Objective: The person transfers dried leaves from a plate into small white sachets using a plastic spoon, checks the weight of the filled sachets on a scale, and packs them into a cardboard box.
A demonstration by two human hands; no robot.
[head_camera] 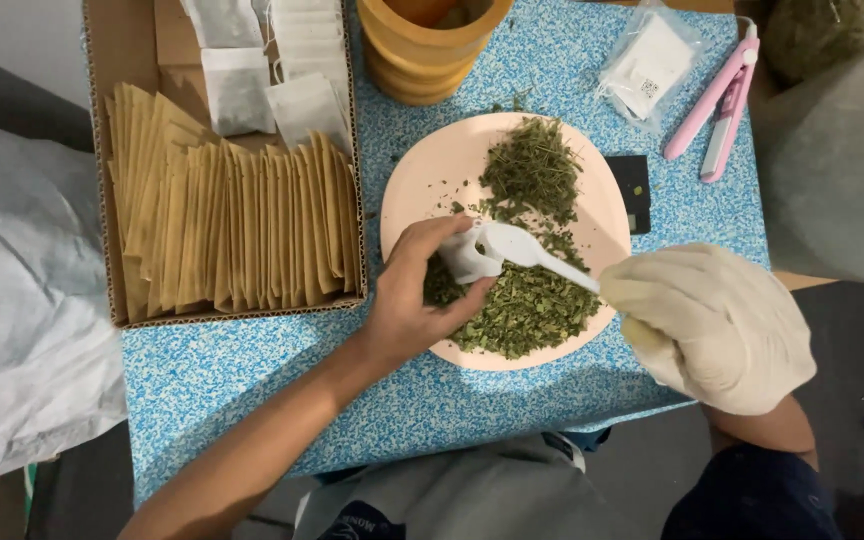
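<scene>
Where the head camera looks straight down, a small table (pixel 252 380) with a blue-and-white speckled top fills the middle, with grey floor below it and a crumpled white sack (pixel 22 300) lying to the left. A cardboard box (pixel 102 170) sits on the table's left part, packed with a row of upright tan paper envelopes (pixel 242 225); a few empty white tea bags (pixel 237 90) lie at its far end. Near the top edge stands a stack of orange cups (pixel 422 50). To the right are a clear plastic packet (pixel 647 62) of white bags and a pink sealing clamp (pixel 724 100).

A pale pink plate (pixel 422 170) in the middle carries heaps of dried green herbs (pixel 527 300). The bare left hand (pixel 412 290) has its fingers curled around a small white tea bag (pixel 464 258) over the plate, pinching it open. The gloved right hand (pixel 717 325) has its fingers closed on the handle of a white plastic spoon (pixel 522 248), whose bowl rests at the bag's mouth.
</scene>
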